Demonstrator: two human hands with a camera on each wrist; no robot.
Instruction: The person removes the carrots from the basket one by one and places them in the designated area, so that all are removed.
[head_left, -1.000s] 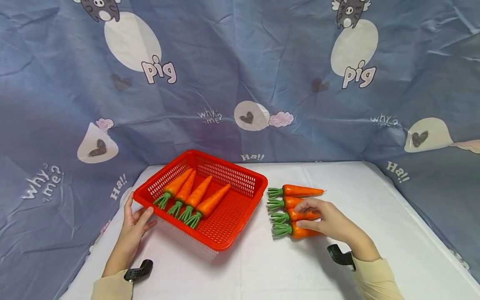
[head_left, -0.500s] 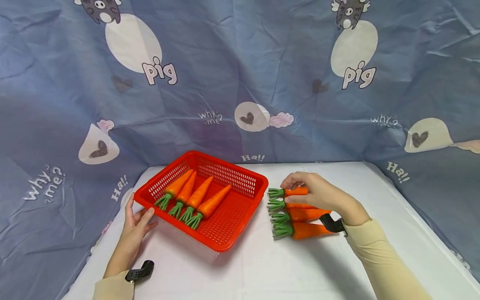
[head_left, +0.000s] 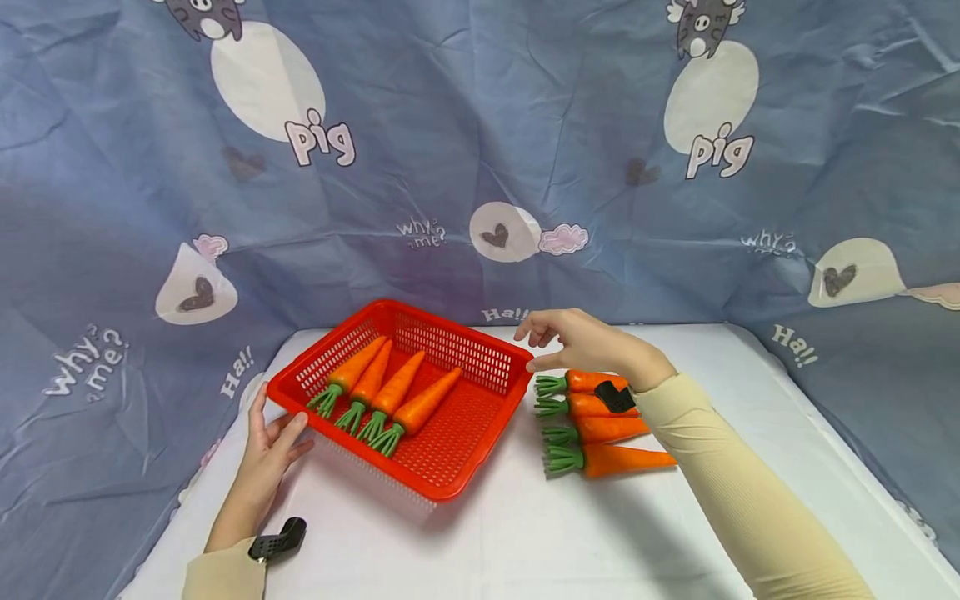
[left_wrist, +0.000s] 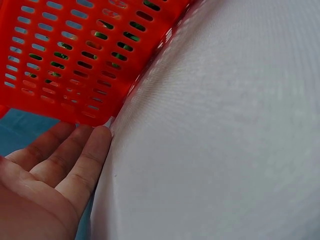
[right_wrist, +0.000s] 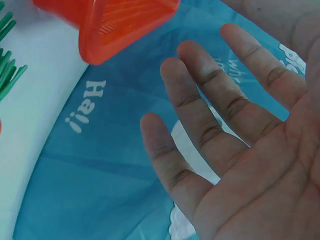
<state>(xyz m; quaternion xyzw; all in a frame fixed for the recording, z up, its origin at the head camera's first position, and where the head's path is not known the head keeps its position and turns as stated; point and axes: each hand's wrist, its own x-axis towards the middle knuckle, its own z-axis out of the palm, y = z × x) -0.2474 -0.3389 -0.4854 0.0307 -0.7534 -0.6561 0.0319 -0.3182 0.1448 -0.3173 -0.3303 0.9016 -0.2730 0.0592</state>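
A red plastic basket point(head_left: 480, 417) stands at the left of the table with several carrots point(head_left: 401, 387) lying side by side inside, green tops toward the person. My left hand point(head_left: 264, 467) is at its left corner; in the left wrist view straight fingers point(left_wrist: 89, 160) touch the lower corner of the perforated wall. Close by the basket's right corner is my right hand point(head_left: 573, 340), raised, fingers spread and holding nothing. The right wrist view shows its bare palm and loose fingers point(right_wrist: 200, 115). Several more carrots point(head_left: 630, 460) lie in a column under the right forearm, which partly covers them.
A white cloth covers the table point(head_left: 525, 542). Behind it hangs a blue printed curtain point(head_left: 420, 150), which meets the table's back edge and runs along both sides. Each wrist carries a black camera point(head_left: 277, 540).
My right hand has moved from over the carrots on the right, up and leftward, to the basket's right corner. The left hand, basket and carrots have stayed where they were.
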